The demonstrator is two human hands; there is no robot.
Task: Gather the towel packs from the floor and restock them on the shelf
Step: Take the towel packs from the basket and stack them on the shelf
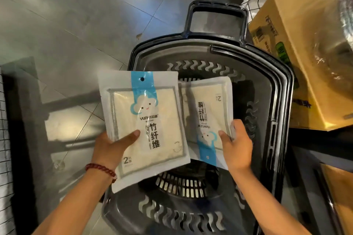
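Both hands grip one towel pack each above the basket (275,89): left hand (110,149) upright pack (143,120), right hand (238,145) inverted pack (206,112).

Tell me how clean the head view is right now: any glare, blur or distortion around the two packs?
Head view: the left pack and right pack are sharp, print legible; glare streaks the floor tiles; the cardboard box top right is smeared with blur; wide-angle bending curves the basket rim; the left hand and right hand are evenly lit.
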